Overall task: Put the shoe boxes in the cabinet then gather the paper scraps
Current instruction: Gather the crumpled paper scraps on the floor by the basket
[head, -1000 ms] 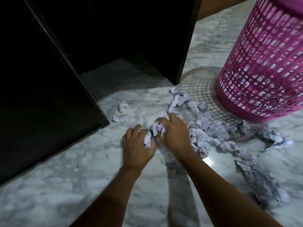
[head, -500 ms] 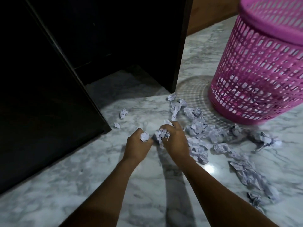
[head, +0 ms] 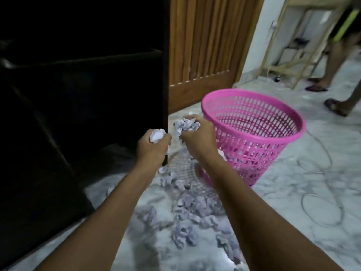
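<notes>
My left hand [head: 153, 147] is closed around a crumpled white paper scrap [head: 156, 135], raised above the floor. My right hand [head: 198, 136] grips a bunch of crumpled scraps [head: 185, 124] right beside the rim of the pink mesh basket [head: 254, 122]. Several more paper scraps [head: 193, 208] lie scattered on the marble floor below my arms, left of the basket's base. The dark cabinet [head: 78, 94] stands open on the left; its inside is too dark to see any shoe boxes.
A wooden slatted door [head: 207, 45] rises behind the basket. Another person's legs [head: 340, 61] in sandals stand at the far right by a pale wooden frame [head: 289, 36]. A thin cable [head: 322, 163] curls over the marble floor on the right.
Both hands rose from the floor with scraps in them and moved toward the basket. The view tilted up, bringing the basket's rim, the door and the other person into sight.
</notes>
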`<action>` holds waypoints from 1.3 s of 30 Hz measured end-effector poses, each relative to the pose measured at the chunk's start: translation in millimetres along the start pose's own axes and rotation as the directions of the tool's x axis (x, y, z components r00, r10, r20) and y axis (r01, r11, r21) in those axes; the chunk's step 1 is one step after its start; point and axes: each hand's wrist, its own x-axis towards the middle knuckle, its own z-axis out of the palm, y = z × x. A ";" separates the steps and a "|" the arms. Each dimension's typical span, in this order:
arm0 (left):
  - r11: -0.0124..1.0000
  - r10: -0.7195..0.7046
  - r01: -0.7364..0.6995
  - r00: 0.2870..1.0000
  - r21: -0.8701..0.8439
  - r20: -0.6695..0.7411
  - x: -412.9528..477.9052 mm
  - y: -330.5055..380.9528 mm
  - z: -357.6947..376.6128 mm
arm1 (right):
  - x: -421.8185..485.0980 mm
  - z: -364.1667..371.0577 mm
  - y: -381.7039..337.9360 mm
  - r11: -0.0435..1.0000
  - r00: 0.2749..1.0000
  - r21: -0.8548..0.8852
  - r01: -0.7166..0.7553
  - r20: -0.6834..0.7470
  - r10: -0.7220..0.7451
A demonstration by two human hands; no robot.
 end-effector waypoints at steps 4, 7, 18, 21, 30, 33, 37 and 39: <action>0.986 0.026 -0.014 0.997 -0.168 0.073 15.1 74.7 71.4 | 57.4 -80.6 -57.8 0.976 0.976 -0.059 0.210 -0.050 -0.213; 0.972 0.010 0.038 0.979 -0.230 0.204 23.1 111.0 137.1 | 92.4 -135.1 -50.7 0.982 0.971 -0.015 0.190 -0.146 -0.190; 0.840 -0.138 -0.120 0.896 0.528 0.422 67.3 77.2 249.6 | 130.8 -207.7 54.1 0.885 0.945 -0.348 -0.310 -0.009 0.327; 0.684 -0.086 -0.351 0.832 0.640 0.548 74.2 68.1 237.7 | 124.7 -209.7 47.3 0.748 0.903 -0.572 -0.336 0.030 0.429; 0.465 0.295 -0.672 0.732 0.577 0.614 64.1 43.5 162.1 | 69.0 -165.2 16.2 0.651 0.964 -0.719 -0.241 -0.255 0.075; 0.511 0.546 -0.709 0.705 0.486 0.454 37.6 13.3 128.5 | 21.8 -133.0 27.2 0.650 0.951 -0.743 -0.157 -0.292 -0.105; 0.574 0.459 -0.630 0.776 0.522 0.432 1.6 -71.1 82.0 | -48.8 -99.5 60.4 0.679 0.898 -0.729 -0.089 -0.354 -0.263; 0.583 0.258 -0.542 0.830 0.605 0.495 -20.8 -124.3 60.2 | -85.9 -87.8 86.4 0.730 0.889 -0.673 -0.119 -0.400 -0.223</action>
